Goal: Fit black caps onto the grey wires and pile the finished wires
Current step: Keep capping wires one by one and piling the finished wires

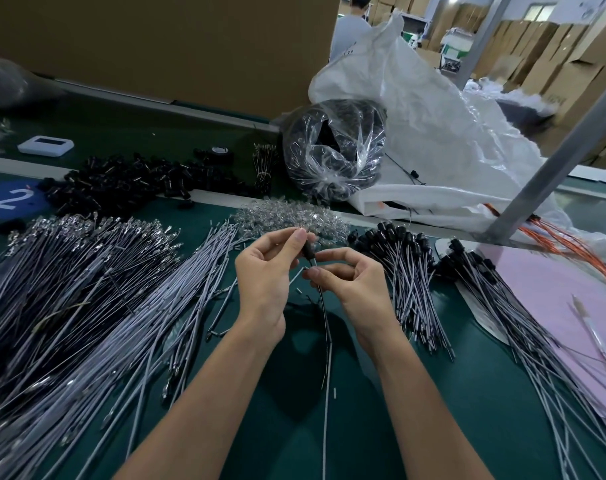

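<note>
The left hand (pixel 265 271) pinches a black cap (pixel 309 250) steady while the right hand (pixel 350 284) pinches and feeds the grey wire (pixel 326 327) in.

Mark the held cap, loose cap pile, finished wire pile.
held cap (pixel 309 252), head view, its black body.
loose cap pile (pixel 121 181), head view, middle of the heap.
finished wire pile (pixel 410 271), head view, wires below the caps.
</note>
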`<state>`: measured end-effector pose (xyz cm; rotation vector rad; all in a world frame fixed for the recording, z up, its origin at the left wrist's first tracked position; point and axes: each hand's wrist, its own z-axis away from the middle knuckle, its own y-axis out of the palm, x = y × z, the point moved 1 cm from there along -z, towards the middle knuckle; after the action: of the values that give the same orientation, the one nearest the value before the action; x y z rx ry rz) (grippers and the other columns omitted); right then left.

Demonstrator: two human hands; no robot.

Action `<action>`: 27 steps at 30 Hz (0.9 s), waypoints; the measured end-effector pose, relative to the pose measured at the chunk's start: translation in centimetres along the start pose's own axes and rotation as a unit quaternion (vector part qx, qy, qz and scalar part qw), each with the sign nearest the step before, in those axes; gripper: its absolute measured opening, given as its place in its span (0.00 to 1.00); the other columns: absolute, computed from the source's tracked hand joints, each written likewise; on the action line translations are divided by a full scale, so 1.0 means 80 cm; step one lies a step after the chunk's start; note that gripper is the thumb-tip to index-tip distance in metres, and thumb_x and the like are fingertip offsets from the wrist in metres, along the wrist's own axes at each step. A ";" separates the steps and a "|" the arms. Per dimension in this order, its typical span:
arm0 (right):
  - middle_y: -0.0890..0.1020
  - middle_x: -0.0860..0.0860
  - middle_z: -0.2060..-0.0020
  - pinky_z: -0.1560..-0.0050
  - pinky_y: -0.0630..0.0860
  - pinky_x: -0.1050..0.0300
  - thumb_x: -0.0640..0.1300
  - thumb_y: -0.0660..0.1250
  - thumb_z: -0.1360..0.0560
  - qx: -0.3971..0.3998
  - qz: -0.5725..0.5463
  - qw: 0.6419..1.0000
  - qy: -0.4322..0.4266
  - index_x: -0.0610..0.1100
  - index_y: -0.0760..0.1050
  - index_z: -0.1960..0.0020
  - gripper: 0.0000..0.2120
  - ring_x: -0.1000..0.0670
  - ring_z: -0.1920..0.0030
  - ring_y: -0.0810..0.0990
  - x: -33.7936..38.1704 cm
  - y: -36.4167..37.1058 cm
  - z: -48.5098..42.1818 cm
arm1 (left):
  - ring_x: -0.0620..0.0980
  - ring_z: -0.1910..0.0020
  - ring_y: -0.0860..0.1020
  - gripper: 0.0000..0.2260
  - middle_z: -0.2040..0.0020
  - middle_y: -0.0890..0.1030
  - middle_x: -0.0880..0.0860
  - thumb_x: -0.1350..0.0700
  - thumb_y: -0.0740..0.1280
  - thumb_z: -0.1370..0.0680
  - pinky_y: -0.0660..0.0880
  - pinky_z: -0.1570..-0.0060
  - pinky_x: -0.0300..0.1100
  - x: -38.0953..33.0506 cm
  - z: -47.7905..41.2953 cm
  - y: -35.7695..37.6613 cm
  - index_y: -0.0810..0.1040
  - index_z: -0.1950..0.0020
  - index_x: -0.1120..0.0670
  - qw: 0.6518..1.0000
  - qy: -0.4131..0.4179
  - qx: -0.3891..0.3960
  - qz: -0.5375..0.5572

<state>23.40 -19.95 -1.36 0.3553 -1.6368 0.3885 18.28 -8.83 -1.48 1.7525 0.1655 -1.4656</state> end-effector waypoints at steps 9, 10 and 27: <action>0.86 0.48 0.64 0.57 0.79 0.63 0.33 0.75 0.31 -0.003 0.007 1.000 -0.007 0.42 0.80 0.53 0.09 0.53 0.62 0.84 0.000 0.001 -0.001 | 0.45 0.55 0.83 0.05 0.57 0.86 0.52 0.60 0.69 0.22 0.77 0.46 0.45 0.000 -0.001 0.000 0.84 0.54 0.55 1.000 -0.005 0.002 -0.012; 0.86 0.47 0.64 0.57 0.79 0.63 0.33 0.75 0.31 -0.003 0.010 1.000 -0.008 0.42 0.80 0.54 0.09 0.53 0.62 0.84 0.000 0.001 -0.001 | 0.44 0.55 0.83 0.05 0.57 0.86 0.51 0.60 0.68 0.21 0.77 0.47 0.43 0.000 -0.001 0.000 0.84 0.54 0.54 1.000 0.001 0.001 -0.022; 0.85 0.48 0.66 0.61 0.76 0.65 0.35 0.73 0.27 -0.020 0.121 0.990 -0.066 0.40 0.84 0.59 0.03 0.57 0.66 0.82 0.002 0.006 0.003 | 0.40 0.58 0.82 0.09 0.58 0.86 0.49 0.62 0.65 0.20 0.75 0.59 0.30 -0.001 0.000 0.000 0.84 0.54 0.54 0.998 0.027 0.008 -0.047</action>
<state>22.92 -19.64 -1.26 0.1546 -1.8218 0.5236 18.30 -8.79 -1.41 1.8200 0.2695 -1.4897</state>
